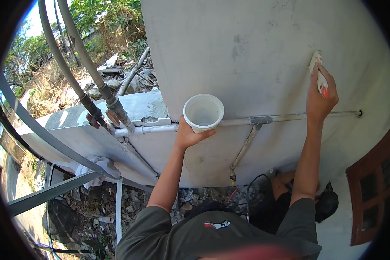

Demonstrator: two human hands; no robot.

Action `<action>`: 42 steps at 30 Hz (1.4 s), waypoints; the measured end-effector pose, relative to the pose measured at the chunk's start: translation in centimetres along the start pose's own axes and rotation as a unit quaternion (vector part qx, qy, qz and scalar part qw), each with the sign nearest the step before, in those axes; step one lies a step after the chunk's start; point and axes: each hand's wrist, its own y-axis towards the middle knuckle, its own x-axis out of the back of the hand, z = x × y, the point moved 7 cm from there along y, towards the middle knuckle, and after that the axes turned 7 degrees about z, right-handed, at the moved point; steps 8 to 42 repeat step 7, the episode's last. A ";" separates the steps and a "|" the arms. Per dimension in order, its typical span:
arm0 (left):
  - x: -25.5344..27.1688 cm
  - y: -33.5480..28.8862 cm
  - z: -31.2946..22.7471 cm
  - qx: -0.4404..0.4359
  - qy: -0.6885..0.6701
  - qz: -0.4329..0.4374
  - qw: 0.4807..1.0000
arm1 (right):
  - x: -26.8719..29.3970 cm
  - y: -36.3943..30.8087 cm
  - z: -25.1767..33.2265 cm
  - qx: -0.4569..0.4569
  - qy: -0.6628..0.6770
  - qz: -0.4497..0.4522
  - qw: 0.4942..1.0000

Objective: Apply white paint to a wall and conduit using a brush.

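My left hand (190,135) is closed round a white plastic tub (203,113), tilted so that its open mouth and pale inside show. Its fingers are partly hidden behind the tub. Up and to the right, my right hand (322,99) grips a flat, whitish-crusted hand tool (317,63) with a red patch near its lower end. Whether this is a brush or a scraper I cannot tell. The tool's far tip is at the surface of the pale grey wall (255,65), which has faint darker smudges.
A pipe (238,122) runs along the wall, with a branch (243,149) down to a tap. Thick conduits (89,65) and a metal frame (52,193) stand left. Another person (327,204) is low at the right, near a brown window frame (355,186). Rubble (134,201) covers the ground.
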 end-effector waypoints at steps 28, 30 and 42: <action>-0.1 0.3 -0.4 -0.015 -0.050 -0.018 0.998 | -2.0 -3.1 9.5 0.076 0.186 0.054 0.978; -0.1 0.3 -0.4 -0.015 -0.050 -0.018 0.998 | -2.0 -3.1 9.5 0.076 0.186 0.054 0.978; -0.1 0.3 -0.4 -0.015 -0.050 -0.018 0.998 | -2.0 -3.1 9.5 0.076 0.186 0.054 0.978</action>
